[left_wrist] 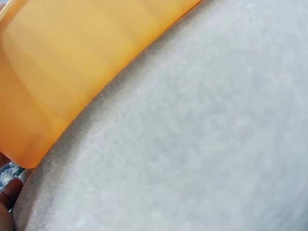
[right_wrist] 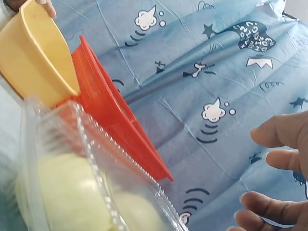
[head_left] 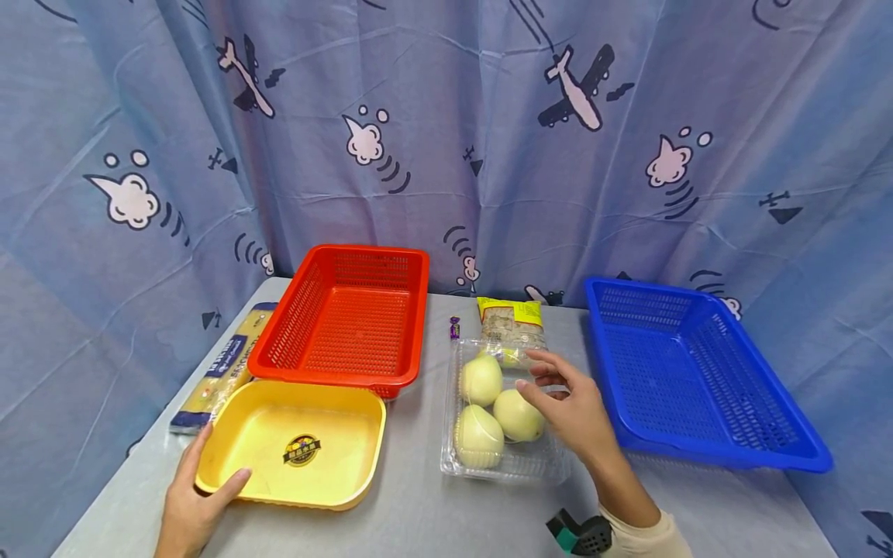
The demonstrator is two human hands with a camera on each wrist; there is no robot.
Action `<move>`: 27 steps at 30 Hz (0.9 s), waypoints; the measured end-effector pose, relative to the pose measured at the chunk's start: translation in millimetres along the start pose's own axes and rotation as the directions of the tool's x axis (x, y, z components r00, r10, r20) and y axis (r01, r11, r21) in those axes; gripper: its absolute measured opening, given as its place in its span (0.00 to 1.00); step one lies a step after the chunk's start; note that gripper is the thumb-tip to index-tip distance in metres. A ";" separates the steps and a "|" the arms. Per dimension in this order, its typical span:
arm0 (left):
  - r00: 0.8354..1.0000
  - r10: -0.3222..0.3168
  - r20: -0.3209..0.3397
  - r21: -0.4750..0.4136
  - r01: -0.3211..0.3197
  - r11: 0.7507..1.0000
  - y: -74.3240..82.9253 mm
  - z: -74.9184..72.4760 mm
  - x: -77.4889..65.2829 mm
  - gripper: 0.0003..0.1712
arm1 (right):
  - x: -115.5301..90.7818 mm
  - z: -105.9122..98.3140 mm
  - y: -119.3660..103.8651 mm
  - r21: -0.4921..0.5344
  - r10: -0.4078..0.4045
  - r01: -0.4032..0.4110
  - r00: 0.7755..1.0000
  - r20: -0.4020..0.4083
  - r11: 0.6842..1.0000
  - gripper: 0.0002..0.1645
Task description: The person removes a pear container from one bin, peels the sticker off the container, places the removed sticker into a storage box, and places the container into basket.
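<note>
At the near left, my left hand [head_left: 192, 500] holds a yellow plastic basin [head_left: 349, 446] by its left corner, the thumb over the near rim and the fingers along the outer side. In the left wrist view, the basin's orange-looking wall [left_wrist: 91, 62] shows close up beside the pale tabletop. My right hand [head_left: 574, 403] hovers over the right part of a clear plastic box [head_left: 530, 465], fingers spread and slightly bent, holding nothing. Three pale green pears [head_left: 481, 438] sit inside that box. In the right wrist view, the fingers [right_wrist: 281, 161] are apart from the box.
A red basket [head_left: 359, 329] stands behind the basin, and a blue basket [head_left: 698, 387] at the right. Beside the red basket lies a long yellow-and-blue packet [head_left: 226, 356]. A purple-wrapped candy [head_left: 455, 328] and a yellow-topped bag [head_left: 512, 319] lie behind the box. A patterned curtain [head_left: 446, 116] hangs behind.
</note>
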State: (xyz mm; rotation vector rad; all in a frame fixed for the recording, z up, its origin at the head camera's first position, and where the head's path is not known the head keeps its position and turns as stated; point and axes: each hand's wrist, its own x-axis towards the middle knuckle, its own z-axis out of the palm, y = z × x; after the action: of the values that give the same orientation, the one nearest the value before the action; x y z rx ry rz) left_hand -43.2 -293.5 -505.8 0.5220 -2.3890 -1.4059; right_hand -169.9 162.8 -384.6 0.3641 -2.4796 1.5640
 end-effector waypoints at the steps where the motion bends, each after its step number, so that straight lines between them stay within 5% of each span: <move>1: 1.000 0.001 -0.003 -0.001 -0.001 1.000 0.1 0.1 -0.1 0.54 | 0.3 -1.0 1.5 -0.014 0.003 -0.003 1.000 -0.005 1.000 0.26; 14: 1.000 -0.026 -0.008 0.007 0.026 1.000 2.2 0.4 -0.3 0.54 | 3.5 -7.1 23.6 -0.078 0.064 -0.067 0.997 -0.038 0.995 0.32; 27: 1.000 -0.020 -0.007 0.010 0.020 1.000 0.2 1.8 0.8 0.54 | 7.7 -9.9 39.5 -0.097 0.178 -0.175 0.984 0.026 0.980 0.35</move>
State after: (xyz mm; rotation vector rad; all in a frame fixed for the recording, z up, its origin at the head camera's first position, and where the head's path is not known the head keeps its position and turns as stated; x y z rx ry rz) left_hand -44.7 -292.5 -506.4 0.5539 -2.3929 -1.3996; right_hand -189.0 187.3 -412.1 0.1613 -2.6653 1.5069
